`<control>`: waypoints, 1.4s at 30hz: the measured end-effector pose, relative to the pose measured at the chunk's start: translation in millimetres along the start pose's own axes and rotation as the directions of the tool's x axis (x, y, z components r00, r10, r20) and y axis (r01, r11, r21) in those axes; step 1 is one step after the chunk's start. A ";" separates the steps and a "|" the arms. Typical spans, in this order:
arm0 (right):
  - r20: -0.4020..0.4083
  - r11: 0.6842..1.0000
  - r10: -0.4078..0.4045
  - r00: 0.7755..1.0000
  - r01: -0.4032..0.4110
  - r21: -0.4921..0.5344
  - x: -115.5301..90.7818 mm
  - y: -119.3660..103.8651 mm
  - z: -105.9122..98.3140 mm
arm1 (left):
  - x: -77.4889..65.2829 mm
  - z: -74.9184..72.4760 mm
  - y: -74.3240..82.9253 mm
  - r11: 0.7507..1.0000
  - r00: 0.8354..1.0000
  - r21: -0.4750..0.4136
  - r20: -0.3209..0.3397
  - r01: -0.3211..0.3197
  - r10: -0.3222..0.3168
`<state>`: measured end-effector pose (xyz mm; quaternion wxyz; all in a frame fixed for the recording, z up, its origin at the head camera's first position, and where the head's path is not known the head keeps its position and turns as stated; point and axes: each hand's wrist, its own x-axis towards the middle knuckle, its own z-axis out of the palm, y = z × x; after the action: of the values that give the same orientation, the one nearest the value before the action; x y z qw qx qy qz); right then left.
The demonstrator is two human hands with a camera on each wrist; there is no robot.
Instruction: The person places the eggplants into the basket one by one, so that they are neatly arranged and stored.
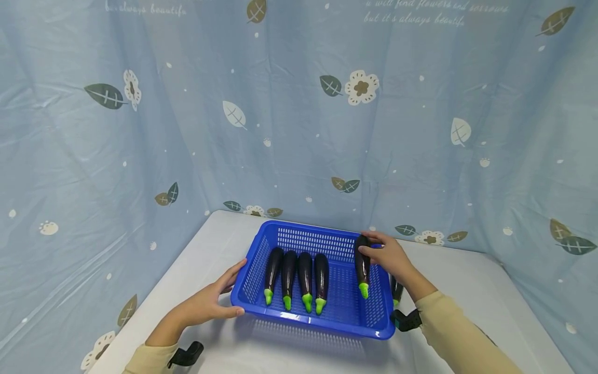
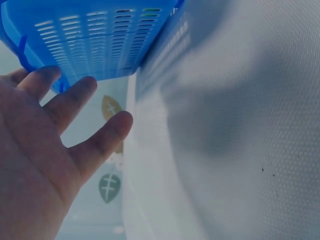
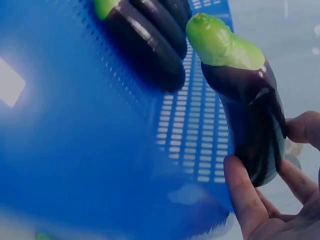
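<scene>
My right hand grips an eggplant near its dark end, over the right side of a blue plastic basket. Its green stem end points down toward me in the head view. The right wrist view shows the fingers and thumb around the held eggplant. Several more eggplants lie side by side in the basket's left half, stems toward me. At the basket's left side, my left hand has its fingers spread along the rim and the thumb near the front corner. In the left wrist view the palm is bare.
Another eggplant lies on the table to the right of the basket, partly hidden by my right forearm. The basket stands on a white-covered table. A blue patterned curtain closes off the back and sides.
</scene>
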<state>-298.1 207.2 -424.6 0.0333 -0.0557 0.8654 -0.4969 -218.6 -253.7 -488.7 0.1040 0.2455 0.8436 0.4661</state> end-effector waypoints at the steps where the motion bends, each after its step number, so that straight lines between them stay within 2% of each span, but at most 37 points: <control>1: 0.004 1.000 -0.001 1.000 0.001 0.005 0.7 -0.9 1.5 | -0.2 0.0 0.2 1.000 1.000 -0.005 0.001 0.001 -0.001; 14: 0.064 0.999 0.040 0.997 -0.041 0.012 7.8 -7.9 24.6 | -1.3 -0.7 3.0 1.000 1.000 -0.025 0.003 0.009 -0.009; 26: 0.084 0.991 0.089 0.993 -0.080 -0.106 18.1 1.7 56.1 | -0.9 0.2 0.7 1.000 1.000 -0.008 0.005 0.003 -0.003; 33: 0.100 0.984 0.102 0.990 -0.086 -0.154 21.0 8.6 64.9 | 2.8 1.5 0.4 1.000 1.000 -0.007 0.013 0.005 -0.005; 42: 0.162 0.984 0.123 0.979 -0.099 -0.151 22.2 8.3 68.8 | 0.8 0.8 -0.4 0.999 0.999 -0.035 0.013 0.038 -0.038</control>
<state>-312.8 149.6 -466.5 0.1308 -0.0517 0.8943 -0.4247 -219.1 -252.9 -489.4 0.1223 0.2303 0.8391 0.4775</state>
